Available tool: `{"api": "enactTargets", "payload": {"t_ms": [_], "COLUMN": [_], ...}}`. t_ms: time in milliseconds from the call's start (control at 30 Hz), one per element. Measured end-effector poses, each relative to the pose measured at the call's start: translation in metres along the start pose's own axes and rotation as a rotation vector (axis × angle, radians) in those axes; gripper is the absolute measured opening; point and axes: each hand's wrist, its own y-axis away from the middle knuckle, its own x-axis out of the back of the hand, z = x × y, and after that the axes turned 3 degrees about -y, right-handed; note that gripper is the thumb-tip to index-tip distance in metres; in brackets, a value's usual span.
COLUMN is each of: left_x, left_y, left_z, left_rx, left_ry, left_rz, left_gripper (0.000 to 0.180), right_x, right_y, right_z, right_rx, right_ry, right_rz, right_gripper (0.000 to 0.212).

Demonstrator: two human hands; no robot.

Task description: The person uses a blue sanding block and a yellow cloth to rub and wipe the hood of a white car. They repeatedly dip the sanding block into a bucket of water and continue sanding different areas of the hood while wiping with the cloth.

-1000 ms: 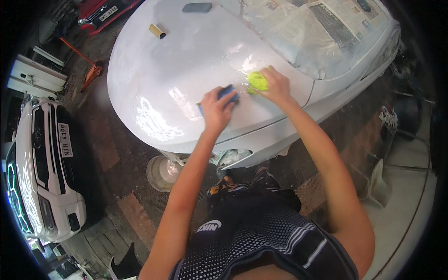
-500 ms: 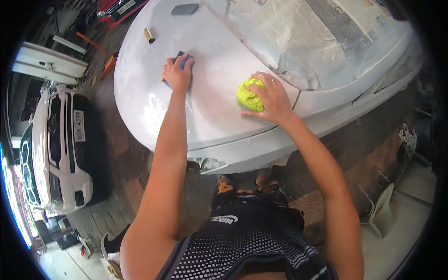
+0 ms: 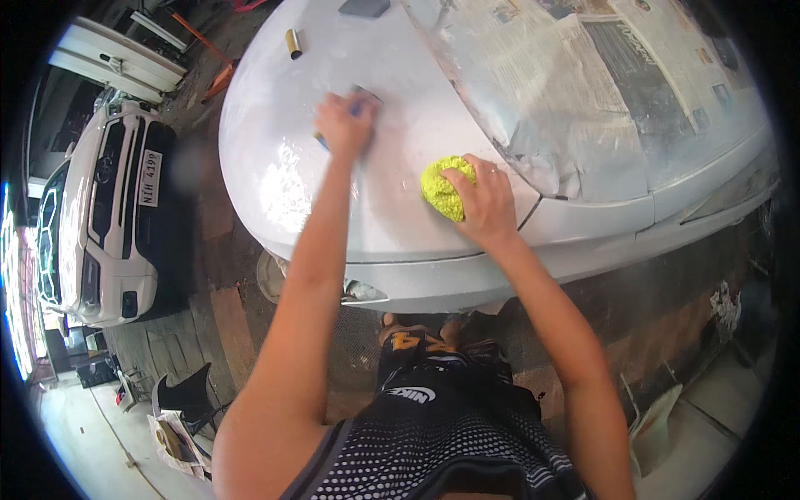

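Note:
A white car panel point(image 3: 400, 217) with a wet-looking sheen lies before me. My left hand point(image 3: 343, 125), smeared by motion, is closed over a blue sanding block point(image 3: 357, 108) on its surface. A dark edge shows at the block's far end, and my fingers cover most of the rest. To the right, my right hand point(image 3: 487, 204) grips a bunched yellow-green microfiber cloth point(image 3: 442, 190) resting against the panel near its seam. The thumb and fingers wrap round the cloth's right side.
A rolled piece of sandpaper point(image 3: 293, 43) and a grey flat block point(image 3: 364, 7) lie farther up the panel. Newspaper and plastic masking point(image 3: 533, 83) cover the area at right. A white vehicle point(image 3: 100, 225) stands at left. A dark curved part point(image 3: 185, 396) lies at lower left.
The whole view has shifted, with the panel lower and farther right. My left hand has become blurred while moving the sanding block; my right hand still holds the cloth near the seam.

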Motion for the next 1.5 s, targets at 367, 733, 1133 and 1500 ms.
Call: {"api": "enactTargets", "payload": {"t_ms": [367, 733, 1133, 1500], "left_x": [0.0, 0.003, -0.007, 0.003], "left_y": [-0.022, -0.035, -0.02, -0.044], "left_z": [-0.007, -0.028, -0.071, -0.097], "left_rx": [0.229, 0.339, 0.173, 0.312], "left_ry": [-0.17, -0.17, -0.101, -0.114], "left_rz": [-0.037, 0.02, 0.084, -0.006], "left_gripper": [0.027, 0.03, 0.024, 0.023], "right_x": [-0.004, -0.001, -0.003, -0.002], "right_y": [-0.001, -0.002, -0.009, -0.006], "right_z": [0.002, -0.008, -0.008, -0.008], "right_rx": [0.003, -0.027, -0.021, -0.074], "right_ry": [-0.021, -0.027, 0.003, 0.073], "right_rz": [-0.006, 0.013, 0.011, -0.008], "right_gripper": [0.058, 0.055, 0.056, 0.074]}}
